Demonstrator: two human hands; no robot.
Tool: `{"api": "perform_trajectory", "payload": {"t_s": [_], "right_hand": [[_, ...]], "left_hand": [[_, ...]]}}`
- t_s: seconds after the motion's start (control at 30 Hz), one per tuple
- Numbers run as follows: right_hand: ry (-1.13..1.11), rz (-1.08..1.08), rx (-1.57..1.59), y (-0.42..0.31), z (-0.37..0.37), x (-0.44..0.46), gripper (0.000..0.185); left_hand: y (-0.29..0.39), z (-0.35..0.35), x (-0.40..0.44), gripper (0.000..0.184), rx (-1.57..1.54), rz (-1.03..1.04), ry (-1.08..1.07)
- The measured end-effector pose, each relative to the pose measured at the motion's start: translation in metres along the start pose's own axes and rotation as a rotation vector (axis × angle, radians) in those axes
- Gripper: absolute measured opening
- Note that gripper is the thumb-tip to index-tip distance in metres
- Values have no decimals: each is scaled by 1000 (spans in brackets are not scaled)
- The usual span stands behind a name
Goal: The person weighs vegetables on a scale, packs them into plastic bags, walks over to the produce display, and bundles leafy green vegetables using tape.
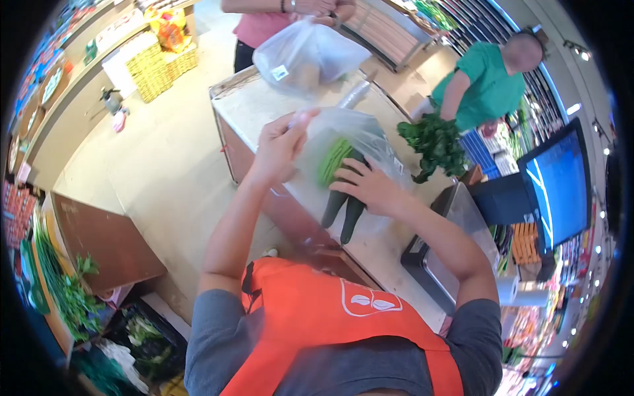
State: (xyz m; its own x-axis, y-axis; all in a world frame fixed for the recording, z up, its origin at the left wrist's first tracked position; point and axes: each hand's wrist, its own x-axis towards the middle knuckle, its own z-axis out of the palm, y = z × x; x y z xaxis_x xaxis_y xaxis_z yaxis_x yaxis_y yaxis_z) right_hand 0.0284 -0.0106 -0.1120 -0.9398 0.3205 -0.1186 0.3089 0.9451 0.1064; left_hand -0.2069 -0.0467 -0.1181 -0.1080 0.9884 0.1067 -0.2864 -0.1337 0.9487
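Note:
My left hand [284, 146] is raised over the counter, its fingers closed on the gathered edge of a clear plastic bag [370, 129]. Beside it, my right hand [375, 190] lies over two long dark green cucumbers [353, 214], fingers curled around their upper part. A bright green, ridged vegetable or bundle [335, 158] shows against the cucumbers, partly behind the film; its exact kind is unclear. The cucumbers' lower ends stick out toward me, below the hand.
A filled plastic bag [307, 59] stands on the far end of the white counter [241, 102], by a person in pink [264, 26]. On the right are a person in green [485, 82], dark leafy greens [432, 142], a metal-topped scale [456, 241] and a screen [561, 185].

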Motion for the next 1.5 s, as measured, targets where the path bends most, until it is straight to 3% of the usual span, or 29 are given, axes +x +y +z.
{"api": "perform_trajectory", "payload": {"t_s": [0.03, 0.17, 0.2, 0.3, 0.37, 0.4, 0.53, 0.6, 0.67, 0.7, 0.77, 0.83, 0.93, 1.07, 1.17, 1.23, 1.3, 1.33, 1.43, 1.5], "right_hand": [[-19, -50, -47, 0, 8, -7, 69], [149, 341, 124, 11, 41, 10, 66], [103, 394, 146, 11, 35, 18, 54], [333, 449, 191, 15, 78, 25, 51], [298, 500, 135, 14, 93, 33, 49], [279, 526, 115, 11, 99, 34, 48], [404, 482, 92, 3, 87, 29, 49], [278, 707, 233, -13, 51, 7, 49], [416, 915, 172, -21, 36, -14, 49], [622, 1014, 33, -25, 40, -22, 49], [794, 1145, 26, -33, 54, -32, 43], [728, 1186, 298, -33, 67, -37, 32], [925, 1024, 317, -51, 43, -45, 28], [776, 898, 530, -85, 53, -18, 27], [728, 801, 710, -121, 100, 9, 21], [755, 728, 853, -142, 120, 24, 19], [791, 691, 1031, -157, 131, 23, 19], [633, 667, 1215, -158, 116, 9, 24], [696, 723, 1509, -180, 108, -57, 26], [921, 1042, 1498, -227, 123, -111, 25]], "left_hand": [[-1, -1, 0, 35, 42, -18, -12], [-12, 10, -1, 34, 160, -121, -140], [-18, 18, 0, 33, 150, -122, -160], [-37, 30, -3, 29, 291, -116, -239], [-45, 29, -12, 27, 545, -58, -265], [-51, 24, -18, 23, 519, -79, -257], [-88, -3, -28, 17, 487, 68, -198], [-99, -16, -28, 17, 546, 59, -197], [-105, -15, -27, 17, 461, -10, -139], [-106, -12, -30, 17, 356, -78, -87], [-105, -14, -31, 17, 293, -131, -54], [-106, -16, -29, 17, 348, -89, -82], [-106, -17, -30, 19, 352, -92, -91], [-104, -27, -24, 31, 409, -89, -71], [-78, 29, -10, 43, 762, 514, 100], [-46, 71, 4, 51, 1038, 657, -291], [-64, 90, 16, 55, 1260, 583, -525], [-76, 100, 19, 57, 1353, 559, -660], [-123, 81, 5, 62, 1804, 599, -584], [-133, 71, 1, 66, 1821, 636, -568]]}}
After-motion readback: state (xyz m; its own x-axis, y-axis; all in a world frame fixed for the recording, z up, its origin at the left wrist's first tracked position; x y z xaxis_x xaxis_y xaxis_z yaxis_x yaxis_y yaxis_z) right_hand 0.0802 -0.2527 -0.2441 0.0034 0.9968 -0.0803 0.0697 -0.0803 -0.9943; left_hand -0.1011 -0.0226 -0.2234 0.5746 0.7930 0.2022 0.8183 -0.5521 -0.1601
